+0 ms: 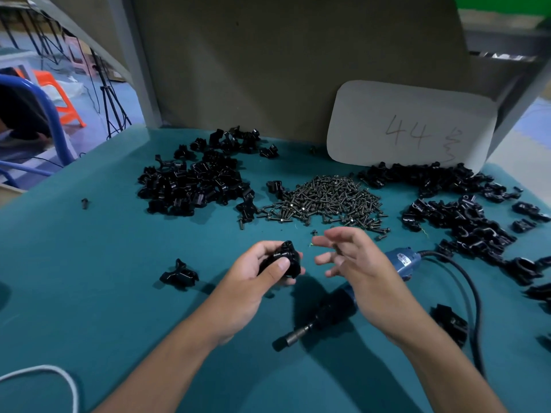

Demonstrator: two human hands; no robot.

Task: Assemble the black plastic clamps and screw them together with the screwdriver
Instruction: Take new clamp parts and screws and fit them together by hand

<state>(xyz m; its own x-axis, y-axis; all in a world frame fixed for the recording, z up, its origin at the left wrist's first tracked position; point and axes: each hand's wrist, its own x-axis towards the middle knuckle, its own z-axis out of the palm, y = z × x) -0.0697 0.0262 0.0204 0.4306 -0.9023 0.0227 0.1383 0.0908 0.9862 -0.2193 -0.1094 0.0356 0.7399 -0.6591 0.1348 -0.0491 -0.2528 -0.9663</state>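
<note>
The table (89, 263) is covered in teal cloth, with a brown board (283, 70) standing at its far edge. Leaning on that board is a white card (411, 123) with "44" handwritten in pencil and a scribble beside it that cannot be read. Three heaps lie across the far half: black clamp parts on the left (193, 180), more clamp parts on the right (453, 210), and a pile of dark screws (328, 198) between them.

The screwdriver (337, 308) lies on the table under the right forearm — its long axis runs diagonally, bit end toward the near left, blue body (401, 257) toward the far right, where a black cable (465, 278) leaves it. The blue body carries a small label, too blurred to read.

The left hand (253, 272) grips a black clamp (283, 259) above the table, fingers curled round it, thumb pressed on its near face. The right hand (354, 257) hovers just beside it, fingers spread and loosely bent; a small dark piece may sit between them, but that cannot be told. One loose clamp part (179, 274) lies left of the hands.
</note>
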